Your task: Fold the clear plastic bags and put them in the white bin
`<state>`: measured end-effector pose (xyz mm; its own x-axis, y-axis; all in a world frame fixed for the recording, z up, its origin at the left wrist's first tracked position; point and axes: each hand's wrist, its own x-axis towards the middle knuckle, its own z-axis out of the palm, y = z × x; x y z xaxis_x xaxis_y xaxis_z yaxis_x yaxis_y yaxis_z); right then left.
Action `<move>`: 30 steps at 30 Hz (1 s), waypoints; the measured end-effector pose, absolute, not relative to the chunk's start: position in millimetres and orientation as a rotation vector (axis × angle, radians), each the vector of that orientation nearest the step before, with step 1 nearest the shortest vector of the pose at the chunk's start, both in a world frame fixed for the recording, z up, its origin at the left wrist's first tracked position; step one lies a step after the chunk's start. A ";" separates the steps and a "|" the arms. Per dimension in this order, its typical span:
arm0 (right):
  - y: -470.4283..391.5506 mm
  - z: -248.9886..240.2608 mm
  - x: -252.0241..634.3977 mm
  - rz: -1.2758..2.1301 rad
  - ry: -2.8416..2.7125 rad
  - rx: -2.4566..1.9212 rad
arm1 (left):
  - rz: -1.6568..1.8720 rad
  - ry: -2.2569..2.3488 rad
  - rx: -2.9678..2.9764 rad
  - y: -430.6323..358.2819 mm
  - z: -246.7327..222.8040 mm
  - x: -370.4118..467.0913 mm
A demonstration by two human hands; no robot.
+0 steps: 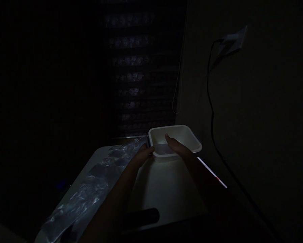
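Observation:
A white rectangular tub [189,136] with a rounded rim stands at the far end of a pale table, its open top facing up. My left hand [144,153] grips the tub's near left corner, thumb on the rim. Over the near rim reaches my right hand [175,145], its thumb inside the tub and its other fingers hidden. Something pale and flat [163,148] lies on the tub's floor, too dim to make out.
Crumpled clear plastic [98,182] runs along the left side of the table [166,192]. A dark rounded object [143,216] lies near the front edge. On the right wall, a black cable [212,114] hangs from a socket [233,40]. Blinds [131,60] are behind.

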<state>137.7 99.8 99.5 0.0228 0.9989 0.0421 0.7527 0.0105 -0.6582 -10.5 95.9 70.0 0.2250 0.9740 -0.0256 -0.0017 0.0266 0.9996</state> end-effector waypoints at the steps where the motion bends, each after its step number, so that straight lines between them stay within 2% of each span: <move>1: 100.2 100.3 138.6 0.605 -1.791 -1.819 | 1.028 1.062 1.286 95.7 70.6 -10.0; 10: 98.5 99.2 157.5 0.285 -1.746 -2.045 | 1.215 1.165 1.125 108.0 64.3 -3.9; 22: 97.6 90.3 159.4 0.141 -1.696 -1.785 | 1.322 1.165 1.077 113.9 56.1 -26.5; 27: 87.3 90.8 153.2 -0.074 -1.667 -1.614 | 1.261 1.515 1.515 111.4 67.3 -63.2; 30: 74.9 86.9 143.1 -0.145 -1.781 -1.565 | 1.037 1.705 2.046 98.3 65.9 -84.1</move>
